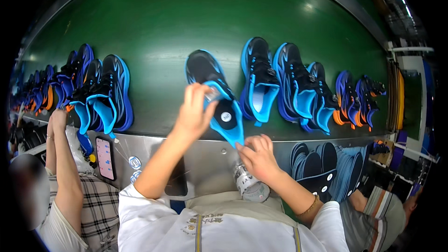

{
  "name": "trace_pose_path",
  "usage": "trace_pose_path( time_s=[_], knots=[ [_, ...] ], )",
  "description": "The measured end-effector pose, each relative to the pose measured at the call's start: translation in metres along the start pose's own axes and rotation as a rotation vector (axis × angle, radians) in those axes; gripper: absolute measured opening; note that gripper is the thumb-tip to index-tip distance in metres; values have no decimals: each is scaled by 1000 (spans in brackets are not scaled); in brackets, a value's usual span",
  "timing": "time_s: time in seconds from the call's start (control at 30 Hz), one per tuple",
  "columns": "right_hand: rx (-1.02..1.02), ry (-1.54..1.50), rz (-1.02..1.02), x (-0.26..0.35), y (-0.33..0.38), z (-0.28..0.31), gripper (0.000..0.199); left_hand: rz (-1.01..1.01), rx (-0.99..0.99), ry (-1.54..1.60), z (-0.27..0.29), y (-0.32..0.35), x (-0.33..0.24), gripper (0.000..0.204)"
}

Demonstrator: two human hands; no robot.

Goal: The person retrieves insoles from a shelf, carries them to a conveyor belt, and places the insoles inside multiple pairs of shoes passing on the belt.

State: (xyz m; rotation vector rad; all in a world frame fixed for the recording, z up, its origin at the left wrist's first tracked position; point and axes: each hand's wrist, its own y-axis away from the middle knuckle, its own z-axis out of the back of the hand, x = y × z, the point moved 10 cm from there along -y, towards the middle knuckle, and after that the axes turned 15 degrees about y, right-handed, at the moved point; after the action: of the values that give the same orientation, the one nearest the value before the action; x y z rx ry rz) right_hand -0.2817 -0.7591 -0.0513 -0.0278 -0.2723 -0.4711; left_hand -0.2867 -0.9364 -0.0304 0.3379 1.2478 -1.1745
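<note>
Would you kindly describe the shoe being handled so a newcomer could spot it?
On the green conveyor belt, find the middle black-and-blue sneaker. Unlike its neighbours, the left hand grips its collar and the right hand pinches its blue tongue.

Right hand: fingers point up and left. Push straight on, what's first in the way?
The right hand already pinches the blue heel edge of the held shoe, so that shoe comes first. Past it sits the left hand, though depth is unclear.
</note>
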Motion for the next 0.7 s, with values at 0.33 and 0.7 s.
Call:
trace_pose_path(
  time_s=[0.33,0.7],
  knots=[
    [168,16,-308,-124,142,85,42,381,-6,79,31,-33,64,15],
    [280,209,-64,-150,250,101,66,196,149,124,-45,-55,-35,30]
  ],
)
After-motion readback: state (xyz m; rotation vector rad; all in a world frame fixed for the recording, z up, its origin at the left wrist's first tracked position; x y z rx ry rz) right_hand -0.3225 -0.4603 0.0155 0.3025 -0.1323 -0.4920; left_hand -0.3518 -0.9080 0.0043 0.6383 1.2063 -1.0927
